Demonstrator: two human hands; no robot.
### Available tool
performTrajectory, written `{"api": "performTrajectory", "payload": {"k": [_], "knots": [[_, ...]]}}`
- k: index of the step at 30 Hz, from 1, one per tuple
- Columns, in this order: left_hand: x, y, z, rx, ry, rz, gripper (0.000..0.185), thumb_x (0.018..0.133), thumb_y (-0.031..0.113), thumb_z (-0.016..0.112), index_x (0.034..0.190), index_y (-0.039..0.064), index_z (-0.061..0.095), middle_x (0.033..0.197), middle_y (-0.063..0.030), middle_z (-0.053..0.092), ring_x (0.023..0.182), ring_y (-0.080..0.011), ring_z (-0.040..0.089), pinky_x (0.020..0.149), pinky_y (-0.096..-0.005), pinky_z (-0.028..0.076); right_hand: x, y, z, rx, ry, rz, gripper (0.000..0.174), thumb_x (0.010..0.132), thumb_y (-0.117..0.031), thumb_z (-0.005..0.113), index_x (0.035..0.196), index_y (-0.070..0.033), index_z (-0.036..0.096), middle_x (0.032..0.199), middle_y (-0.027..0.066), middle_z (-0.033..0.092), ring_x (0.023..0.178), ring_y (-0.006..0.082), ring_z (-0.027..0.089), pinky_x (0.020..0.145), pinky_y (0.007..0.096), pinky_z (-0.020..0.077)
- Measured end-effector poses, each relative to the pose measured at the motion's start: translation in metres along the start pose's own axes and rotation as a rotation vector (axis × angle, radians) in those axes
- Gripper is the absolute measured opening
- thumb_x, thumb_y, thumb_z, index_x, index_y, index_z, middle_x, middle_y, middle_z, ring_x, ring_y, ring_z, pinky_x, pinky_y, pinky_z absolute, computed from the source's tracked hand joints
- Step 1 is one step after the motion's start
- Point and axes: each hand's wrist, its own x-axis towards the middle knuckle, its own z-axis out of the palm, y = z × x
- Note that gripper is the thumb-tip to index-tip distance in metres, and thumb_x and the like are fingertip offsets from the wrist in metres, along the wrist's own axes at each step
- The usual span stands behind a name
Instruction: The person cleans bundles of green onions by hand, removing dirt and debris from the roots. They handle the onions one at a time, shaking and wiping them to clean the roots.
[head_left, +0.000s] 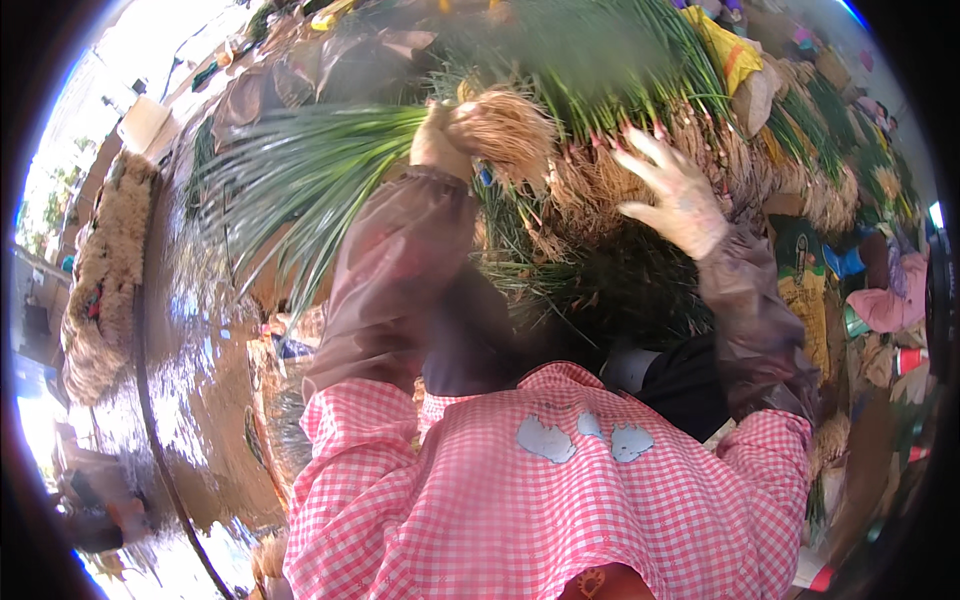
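Observation:
My left hand (439, 146) is closed around a bunch of green onions (514, 139). Its pale, stringy roots point right, and its long green leaves fan out to the left. My right hand (679, 199) has its fingers spread over the near edge of a large heap of green onions (637, 90). The fingertips are by the reddish stem bases; whether they touch them cannot be told. Tangled roots (592, 184) hang along this edge of the heap. Loose stalks and dark leaf litter (630, 285) lie below, between my arms.
To the left, a long stack of root-ended bundles (109, 285) stands beyond a wet, shiny floor (202, 427) crossed by a dark hose or cord (154, 420). A yellow sack (727, 52) lies on the heap's far right. Another person in pink (892, 296) is at the right.

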Motion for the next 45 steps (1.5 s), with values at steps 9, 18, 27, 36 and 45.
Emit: {"api": "performTrajectory", "payload": {"k": [9, 18, 27, 36, 45], "knots": [[-0.053, 0.036, -0.029, 0.112, 0.043, 0.109, 0.026, 0.097, 0.028, 0.044, 0.103, 0.005, 0.054, 0.079, -0.0120, 0.068, 0.054, -0.0186, 0.064, 0.043, -0.0274, 0.045, 0.062, -0.018, 0.080, -0.227, -0.567, -0.013, 0.024, 0.075, -0.026, 0.065, 0.088, -0.006, 0.065, 0.099, 0.0128, 0.058, 0.100, 0.0276, 0.055, 0.086, 0.0399, 0.0453], [-0.273, 0.176, -0.174, 0.521, 0.091, 0.170, 0.031, 0.092, 0.022, 0.052, 0.117, 0.002, 0.054, 0.087, -0.0060, 0.066, 0.062, -0.0098, 0.058, 0.053, -0.0188, 0.044, -0.016, 0.054, 0.142, -0.011, -0.663, -0.065, 0.029, 0.077, -0.021, 0.066, 0.099, -0.002, 0.064, 0.106, 0.0138, 0.059, 0.102, 0.0294, 0.056, 0.088, 0.0370, 0.0446], [-0.410, 0.152, -0.266, 0.348, 0.630, 0.255, 0.032, 0.091, 0.023, 0.056, 0.106, -0.005, 0.056, 0.078, -0.0113, 0.067, 0.057, -0.0154, 0.060, 0.056, -0.0229, 0.048, 0.046, -0.022, 0.172, 0.112, -0.809, -0.173, 0.032, 0.081, -0.020, 0.064, 0.106, -0.002, 0.062, 0.106, 0.0147, 0.060, 0.102, 0.0316, 0.056, 0.087, 0.0364, 0.0445], [-0.460, 0.028, -0.353, -0.326, 0.581, 0.374, 0.036, 0.091, 0.020, 0.055, 0.122, 0.003, 0.048, 0.117, -0.0138, 0.057, 0.110, -0.0326, 0.055, 0.098, -0.0488, 0.041, 0.039, -0.021, 0.173, 0.028, -1.059, 0.052, 0.028, 0.083, -0.020, 0.064, 0.105, -0.002, 0.064, 0.106, 0.0167, 0.062, 0.100, 0.0309, 0.059, 0.086, 0.0361, 0.0453], [-0.451, 0.039, -0.340, -0.211, 0.345, 0.450, 0.042, 0.088, 0.015, 0.058, 0.125, 0.004, 0.043, 0.118, -0.0110, 0.052, 0.117, -0.0285, 0.047, 0.101, -0.0472, 0.038, 0.026, -0.015, 0.175, 0.058, -1.083, 0.137, 0.031, 0.082, -0.022, 0.064, 0.107, -0.003, 0.064, 0.105, 0.0173, 0.062, 0.101, 0.0308, 0.059, 0.087, 0.0364, 0.0448]]}}
